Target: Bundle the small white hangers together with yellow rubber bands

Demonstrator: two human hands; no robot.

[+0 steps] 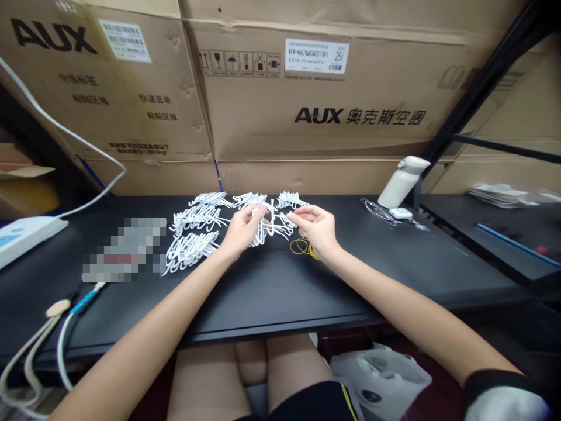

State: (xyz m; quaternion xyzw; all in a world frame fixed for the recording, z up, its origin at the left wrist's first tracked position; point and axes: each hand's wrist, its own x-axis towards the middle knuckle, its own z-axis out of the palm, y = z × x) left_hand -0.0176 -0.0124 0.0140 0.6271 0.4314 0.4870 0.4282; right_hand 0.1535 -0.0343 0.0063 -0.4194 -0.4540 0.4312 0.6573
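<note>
My left hand (245, 230) is closed around several white hooks (259, 235), whose bent ends show below the fingers. One white hook (272, 215) stands upright between my two hands. My right hand (316, 229) is closed in a pinch just right of it; what the fingertips hold, if anything, is too small to make out. Beneath the right hand lie yellow rubber bands (300, 247), partly hidden by it. Piles of white hooks (191, 250) lie left of my left hand, and more hook piles (290, 199) sit behind both hands on the black table (272, 298).
A white bottle (400, 186), glasses (379, 211) and a small white case (400, 214) stand at the back right. At left are a blurred-out flat object (127, 248), a cable (63, 345) and a white power strip (30, 234). Large cardboard boxes (342, 140) wall the back.
</note>
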